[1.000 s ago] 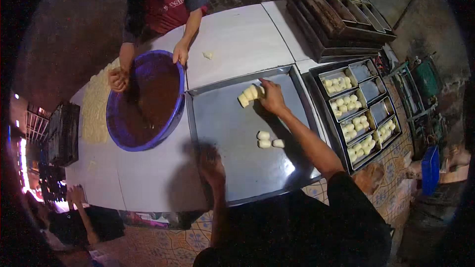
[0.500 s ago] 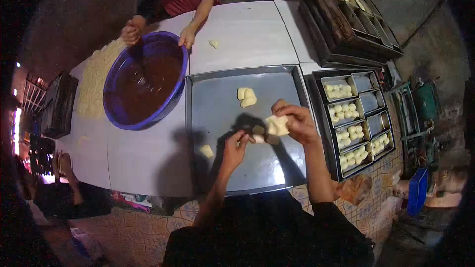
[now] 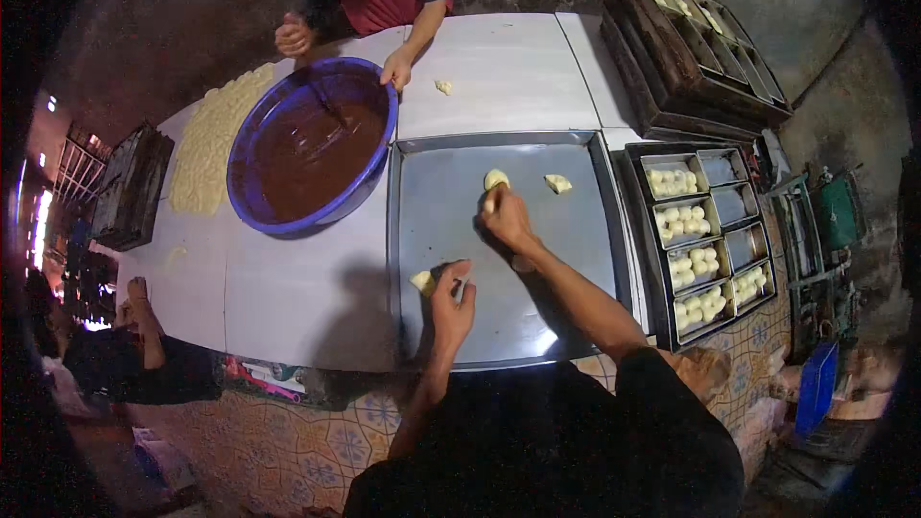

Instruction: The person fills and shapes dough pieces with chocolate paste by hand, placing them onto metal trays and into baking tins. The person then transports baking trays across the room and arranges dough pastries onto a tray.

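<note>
A shallow metal tray (image 3: 604,221) lies in front of me on the white table. My right hand (image 3: 507,223) is closed on a pale dough piece (image 3: 496,178) near the tray's middle; the fingers partly cover the dough. Further right in the tray, another dough piece (image 3: 557,183) lies by itself. My left hand (image 3: 451,305) hovers over the tray's left part, thumb and fingers apart, holding nothing I can see. Just beside its fingers is a third dough piece (image 3: 422,282).
A blue basin (image 3: 247,201) of brown mixture stands left, its rim held by a person's hand (image 3: 396,69) across the table. Many dough lumps (image 3: 216,139) cover the far left. Dark moulds with dough balls (image 3: 686,221) stand right; stacked moulds (image 3: 691,58) rise behind.
My right hand has let go of the dough it held and moved left to another piece. One piece now lies at the tray's right. My left hand's fingers have opened; the view has shifted slightly.
</note>
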The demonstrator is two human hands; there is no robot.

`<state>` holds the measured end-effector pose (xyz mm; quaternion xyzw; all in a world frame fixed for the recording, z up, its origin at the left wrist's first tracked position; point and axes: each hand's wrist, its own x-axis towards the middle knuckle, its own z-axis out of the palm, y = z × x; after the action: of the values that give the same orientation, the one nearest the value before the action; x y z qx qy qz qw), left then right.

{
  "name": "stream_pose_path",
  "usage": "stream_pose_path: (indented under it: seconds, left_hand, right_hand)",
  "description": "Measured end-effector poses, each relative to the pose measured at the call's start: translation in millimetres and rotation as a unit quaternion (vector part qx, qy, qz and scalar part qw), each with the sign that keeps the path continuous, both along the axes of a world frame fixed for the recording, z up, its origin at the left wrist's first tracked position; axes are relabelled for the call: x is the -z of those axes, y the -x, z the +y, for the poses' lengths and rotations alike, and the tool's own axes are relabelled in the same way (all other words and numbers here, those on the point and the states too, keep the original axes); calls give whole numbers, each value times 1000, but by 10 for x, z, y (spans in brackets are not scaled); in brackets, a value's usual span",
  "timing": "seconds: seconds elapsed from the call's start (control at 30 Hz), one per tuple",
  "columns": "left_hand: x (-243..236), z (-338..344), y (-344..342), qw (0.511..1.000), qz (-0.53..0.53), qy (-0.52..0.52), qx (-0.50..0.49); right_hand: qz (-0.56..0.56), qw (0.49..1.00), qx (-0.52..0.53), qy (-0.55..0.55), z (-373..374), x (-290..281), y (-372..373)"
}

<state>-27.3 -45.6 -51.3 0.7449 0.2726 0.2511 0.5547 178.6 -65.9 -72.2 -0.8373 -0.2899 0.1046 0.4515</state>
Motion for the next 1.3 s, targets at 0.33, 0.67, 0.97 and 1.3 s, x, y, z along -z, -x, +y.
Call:
stream_pose_path:
  seconds: [0.33, 0.67, 0.97, 1.3]
  left_hand:
    - [210, 67, 199, 974, -36, 173, 139]
    - [69, -4, 339, 1000, 20, 10, -4]
    - [117, 195, 178, 994, 26, -106, 15]
    - [262, -27, 173, 808, -213, 549, 25]
  right_hand:
    - [376, 801, -327, -332, -832, -1197, 458]
    - [-113, 981, -154, -41, -217, -54, 208]
    - [48, 933, -356, -2, -411, -995, 911]
    - [-294, 952, 42, 79, -1520, -929, -47]
